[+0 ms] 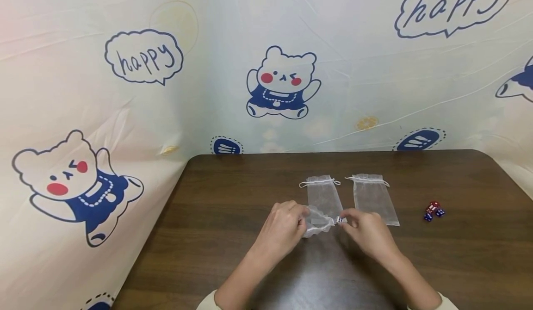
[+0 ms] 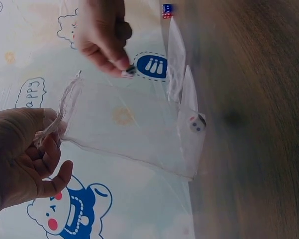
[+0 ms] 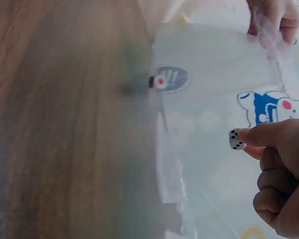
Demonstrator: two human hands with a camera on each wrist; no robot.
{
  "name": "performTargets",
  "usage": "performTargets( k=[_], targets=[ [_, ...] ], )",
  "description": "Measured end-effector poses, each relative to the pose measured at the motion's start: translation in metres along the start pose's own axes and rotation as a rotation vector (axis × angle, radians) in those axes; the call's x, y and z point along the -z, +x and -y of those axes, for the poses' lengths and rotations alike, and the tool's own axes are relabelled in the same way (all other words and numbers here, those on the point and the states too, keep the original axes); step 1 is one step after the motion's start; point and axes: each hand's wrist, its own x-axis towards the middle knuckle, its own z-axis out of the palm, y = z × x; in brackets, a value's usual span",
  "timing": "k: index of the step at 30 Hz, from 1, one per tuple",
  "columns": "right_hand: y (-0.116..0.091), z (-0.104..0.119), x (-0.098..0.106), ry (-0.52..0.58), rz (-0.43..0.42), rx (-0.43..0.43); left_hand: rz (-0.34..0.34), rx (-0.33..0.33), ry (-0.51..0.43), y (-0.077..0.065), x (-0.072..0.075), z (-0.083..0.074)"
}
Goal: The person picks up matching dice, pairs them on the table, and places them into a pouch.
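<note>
My left hand (image 1: 283, 222) pinches the gathered top of a sheer white drawstring bag (image 2: 114, 119). The bag hangs down from those fingers, and a white die (image 2: 196, 124) lies in its lower end, showing red and blue pips. Between thumb and finger, my right hand (image 1: 370, 233) holds another white die (image 3: 236, 139) with dark pips. That die is close to the bag's mouth, on its right side in the head view.
Two more sheer drawstring bags, one left (image 1: 322, 192) and one right (image 1: 374, 201), lie flat on the brown wooden table (image 1: 200, 217) beyond my hands. Farther right sits a small cluster of red and blue dice (image 1: 434, 210). A printed cloth (image 1: 208, 69) hangs behind the table.
</note>
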Motion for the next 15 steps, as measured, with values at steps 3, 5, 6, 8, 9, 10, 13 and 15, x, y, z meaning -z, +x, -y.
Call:
performTargets(
  k=[3, 5, 6, 8, 9, 10, 13, 15],
  targets=[
    [0.001, 0.004, 0.003, 0.021, -0.073, 0.031, 0.008, 0.000, 0.000, 0.000, 0.000, 0.000],
    [0.001, 0.007, 0.005, 0.037, -0.128, 0.055, 0.007, 0.000, 0.002, 0.000, 0.000, 0.000],
    [0.001, 0.008, 0.006, 0.045, -0.157, 0.069, 0.006, 0.000, 0.002, -0.001, 0.000, 0.000],
    [0.002, 0.012, 0.007, 0.060, -0.211, 0.096, 0.001, -0.001, 0.003, 0.000, 0.000, 0.001],
    [0.002, 0.013, 0.008, 0.071, -0.234, 0.107, -0.001, -0.001, 0.002, 0.000, 0.000, 0.001],
    [0.002, 0.015, 0.009, 0.082, -0.255, 0.115, -0.002, -0.001, 0.002, -0.001, 0.000, 0.001],
    [0.003, 0.019, 0.011, 0.110, -0.301, 0.135, -0.003, -0.002, -0.003, -0.001, 0.001, 0.001],
    [0.003, 0.021, 0.013, 0.129, -0.326, 0.149, -0.002, -0.005, -0.006, -0.001, 0.001, 0.001]
  ],
)
